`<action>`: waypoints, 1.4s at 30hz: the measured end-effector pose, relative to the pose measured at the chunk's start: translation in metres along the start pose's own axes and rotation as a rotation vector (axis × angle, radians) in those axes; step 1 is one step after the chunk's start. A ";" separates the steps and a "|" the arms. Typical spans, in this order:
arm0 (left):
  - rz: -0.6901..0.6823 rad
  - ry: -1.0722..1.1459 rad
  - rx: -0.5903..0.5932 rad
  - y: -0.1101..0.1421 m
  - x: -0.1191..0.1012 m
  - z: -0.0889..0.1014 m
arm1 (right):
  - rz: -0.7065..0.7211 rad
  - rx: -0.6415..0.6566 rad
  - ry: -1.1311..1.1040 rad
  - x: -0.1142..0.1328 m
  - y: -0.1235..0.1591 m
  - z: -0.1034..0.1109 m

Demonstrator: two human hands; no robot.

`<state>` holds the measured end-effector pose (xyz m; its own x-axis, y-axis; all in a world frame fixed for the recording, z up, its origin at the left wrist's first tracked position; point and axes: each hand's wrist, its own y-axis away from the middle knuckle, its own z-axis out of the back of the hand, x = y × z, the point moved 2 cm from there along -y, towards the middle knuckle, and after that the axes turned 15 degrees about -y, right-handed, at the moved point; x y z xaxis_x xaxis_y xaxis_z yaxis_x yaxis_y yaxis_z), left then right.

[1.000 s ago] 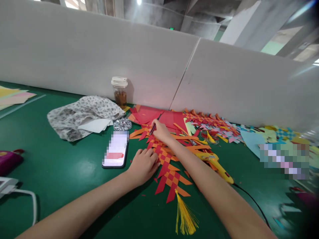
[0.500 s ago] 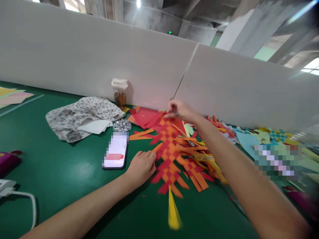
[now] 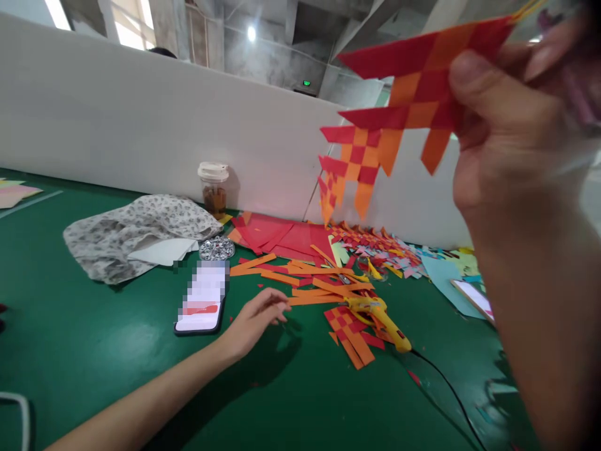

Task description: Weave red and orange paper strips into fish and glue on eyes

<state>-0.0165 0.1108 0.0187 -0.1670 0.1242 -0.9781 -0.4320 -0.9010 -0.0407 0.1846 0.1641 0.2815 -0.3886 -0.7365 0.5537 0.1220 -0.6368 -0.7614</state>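
One woven ornament aloft at 2 o'clock, clamped in right hand; left hand bare at 7.
Right hand (image 3: 504, 119) pinches one red-and-orange checkered paper ornament (image 3: 399, 117), clear of the table; left hand (image 3: 256, 318) grips nothing, fingers loosely bent and parted; contact with tabletop, cannot tell. Counts: one yellow glue gun (image 3: 382, 316), 4 o'clock; one small woven paper piece (image 3: 345, 322), 5 o'clock, just beside it; two smartphones, one (image 3: 201, 304) at 8, one (image 3: 474, 297) toward 4; one lidded cup (image 3: 214, 188), 10; one packet of clear gems (image 3: 216, 248), 9; one printed cloth (image 3: 141, 225), 9; orange paper strips (image 3: 323, 269), overlapping, uncountable. Surface: glossy green tabletop (image 3: 282, 404), small scraps. Room: pale partition (image 3: 141, 113), one seam; ceiling lamp (image 3: 251, 33), 11; green lit sign (image 3: 307, 82), 12.
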 end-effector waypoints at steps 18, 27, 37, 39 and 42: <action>-0.080 0.730 0.197 -0.007 -0.087 -0.052 | -0.238 -0.445 -0.647 0.018 0.069 0.009; -0.082 0.756 -0.345 -0.051 -0.079 0.029 | -0.140 -0.101 -0.289 -0.031 0.122 0.031; 0.008 0.744 -0.390 -0.052 -0.045 0.038 | -0.625 0.049 -0.562 -0.088 0.164 0.015; 0.012 0.751 -0.387 -0.054 -0.037 0.041 | -0.647 -0.003 -0.528 -0.093 0.165 0.011; 0.015 0.788 -0.335 -0.056 -0.029 0.046 | -0.568 -0.018 -0.441 -0.102 0.165 0.007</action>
<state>-0.0282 0.1771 0.0588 0.5478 -0.1023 -0.8303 -0.1295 -0.9909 0.0367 0.2508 0.1323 0.1021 0.0178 -0.3185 0.9477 -0.0065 -0.9479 -0.3185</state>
